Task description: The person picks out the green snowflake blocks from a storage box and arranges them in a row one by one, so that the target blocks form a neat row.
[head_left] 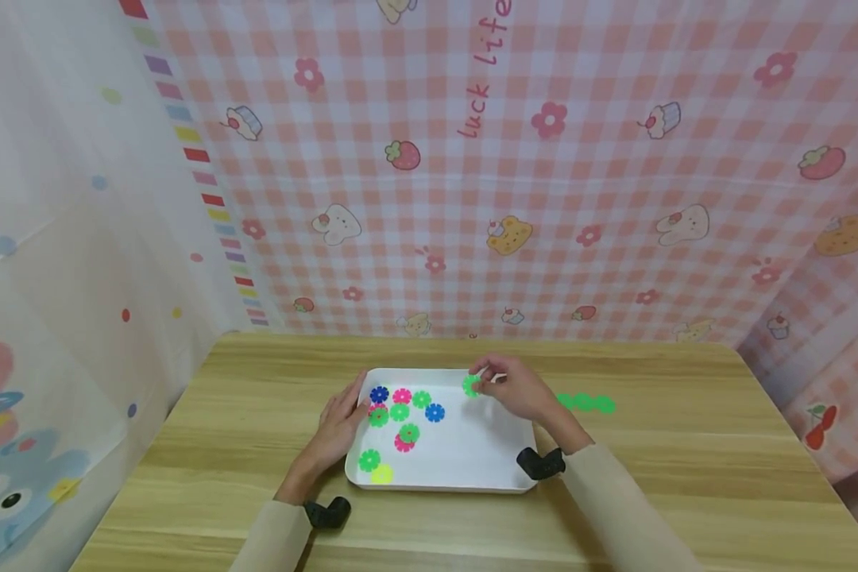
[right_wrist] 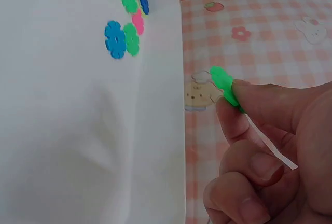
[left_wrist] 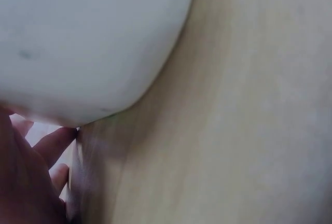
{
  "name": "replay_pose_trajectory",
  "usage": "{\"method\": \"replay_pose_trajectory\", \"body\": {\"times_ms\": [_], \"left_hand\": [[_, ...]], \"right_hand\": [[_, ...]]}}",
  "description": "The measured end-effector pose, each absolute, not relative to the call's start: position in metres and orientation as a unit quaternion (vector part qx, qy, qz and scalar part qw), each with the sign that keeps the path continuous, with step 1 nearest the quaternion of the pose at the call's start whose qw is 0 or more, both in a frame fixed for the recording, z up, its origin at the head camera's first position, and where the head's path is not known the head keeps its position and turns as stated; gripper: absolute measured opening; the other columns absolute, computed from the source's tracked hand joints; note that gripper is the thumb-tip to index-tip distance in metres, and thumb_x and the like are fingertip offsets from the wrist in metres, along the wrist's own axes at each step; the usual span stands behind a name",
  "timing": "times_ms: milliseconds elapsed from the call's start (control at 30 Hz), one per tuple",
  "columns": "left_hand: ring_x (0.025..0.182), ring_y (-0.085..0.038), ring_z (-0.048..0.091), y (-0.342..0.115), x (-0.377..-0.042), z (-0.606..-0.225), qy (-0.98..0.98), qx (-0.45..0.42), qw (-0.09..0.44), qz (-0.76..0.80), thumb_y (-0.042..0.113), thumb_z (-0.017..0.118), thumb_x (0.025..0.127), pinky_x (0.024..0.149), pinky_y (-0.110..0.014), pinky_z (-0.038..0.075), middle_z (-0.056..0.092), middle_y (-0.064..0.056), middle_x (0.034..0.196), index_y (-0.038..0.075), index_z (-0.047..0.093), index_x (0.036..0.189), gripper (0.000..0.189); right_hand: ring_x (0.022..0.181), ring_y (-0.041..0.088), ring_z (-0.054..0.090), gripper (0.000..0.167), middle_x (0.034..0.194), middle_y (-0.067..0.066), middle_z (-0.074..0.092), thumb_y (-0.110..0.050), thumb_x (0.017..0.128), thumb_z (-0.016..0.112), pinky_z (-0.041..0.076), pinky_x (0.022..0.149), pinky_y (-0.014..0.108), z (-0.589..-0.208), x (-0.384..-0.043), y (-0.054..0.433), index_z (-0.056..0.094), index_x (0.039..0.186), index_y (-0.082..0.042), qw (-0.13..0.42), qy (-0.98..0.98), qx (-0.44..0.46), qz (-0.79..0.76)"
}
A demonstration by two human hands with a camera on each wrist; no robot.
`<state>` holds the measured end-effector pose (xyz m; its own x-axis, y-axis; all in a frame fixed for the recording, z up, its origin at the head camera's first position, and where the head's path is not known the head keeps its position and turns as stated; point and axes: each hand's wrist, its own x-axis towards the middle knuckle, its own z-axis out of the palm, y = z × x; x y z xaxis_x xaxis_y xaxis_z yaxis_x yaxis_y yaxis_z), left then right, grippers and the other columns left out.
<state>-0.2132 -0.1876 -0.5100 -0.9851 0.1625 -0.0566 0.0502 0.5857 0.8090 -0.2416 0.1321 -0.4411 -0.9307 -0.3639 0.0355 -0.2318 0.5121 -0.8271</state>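
My right hand point(head_left: 518, 389) pinches a green notched plastic disc point(right_wrist: 223, 81) between thumb and finger, above the far right part of a white tray point(head_left: 465, 465). The other right fingers curl inward in the right wrist view. My left hand point(head_left: 336, 429) rests against the tray's left side, its fingers lying along the rim. In the left wrist view, those fingers point(left_wrist: 54, 146) touch the tray's edge, partly cut off by the frame. Loose discs lie mostly in the tray's left half: several green, some pink, a light blue disc point(head_left: 434, 412), a dark blue disc point(head_left: 379, 395) and a yellow disc point(head_left: 382, 474).
Right of the tray, a row of green discs point(head_left: 585, 402) lies on the wooden table point(head_left: 686, 445), partly behind the right forearm. A pink checked cloth point(head_left: 429, 199) hangs behind the table. Black wrist mounts point(head_left: 329, 512) sit on both forearms.
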Motion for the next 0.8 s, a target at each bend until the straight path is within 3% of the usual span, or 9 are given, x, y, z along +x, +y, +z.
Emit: {"method": "replay_pose_trajectory", "body": {"times_ms": [200, 333, 567, 800], "left_hand": [[0.153, -0.029, 0.01, -0.187, -0.21, -0.513, 0.886, 0.056, 0.055, 0.457, 0.033, 0.032, 0.109, 0.121, -0.05, -0.009, 0.018, -0.006, 0.166, 0.021, 0.015, 0.161, 0.056], [0.153, -0.029, 0.009, -0.187, -0.209, -0.514, 0.884, 0.054, 0.055, 0.46, 0.031, 0.033, 0.109, 0.121, -0.05, -0.009, 0.018, -0.007, 0.166, 0.021, 0.016, 0.161, 0.055], [0.153, -0.028, 0.011, -0.187, -0.209, -0.513, 0.887, 0.048, 0.048, 0.458, 0.031, 0.034, 0.109, 0.122, -0.05, -0.007, 0.02, -0.006, 0.165, 0.022, 0.018, 0.16, 0.054], [0.152, -0.029, 0.014, -0.186, -0.209, -0.508, 0.875, 0.047, 0.045, 0.48, 0.027, 0.037, 0.108, 0.123, -0.052, 0.006, 0.022, -0.007, 0.164, 0.021, 0.02, 0.16, 0.054]], "right_hand": [[0.09, 0.024, 0.063, 0.017, 0.094, 0.007, 0.063, -0.011, 0.096, 0.064, 0.054, 0.084, 0.039, -0.442, -0.237, 0.164, 0.067, 0.112, -0.007, 0.059, 0.859, -0.151, -0.485], [0.092, 0.029, 0.065, 0.019, 0.099, 0.01, 0.062, -0.014, 0.097, 0.064, 0.055, 0.077, 0.041, -0.441, -0.232, 0.188, 0.066, 0.114, -0.006, 0.056, 0.853, -0.127, -0.503], [0.093, 0.024, 0.063, 0.027, 0.102, 0.012, 0.061, -0.019, 0.098, 0.063, 0.053, 0.071, 0.034, -0.436, -0.224, 0.233, 0.062, 0.12, -0.003, 0.041, 0.856, -0.071, -0.511], [0.092, 0.023, 0.062, 0.036, 0.106, 0.009, 0.061, -0.029, 0.1, 0.06, 0.051, 0.066, 0.031, -0.442, -0.218, 0.274, 0.059, 0.126, -0.004, 0.023, 0.867, -0.033, -0.497]]}}
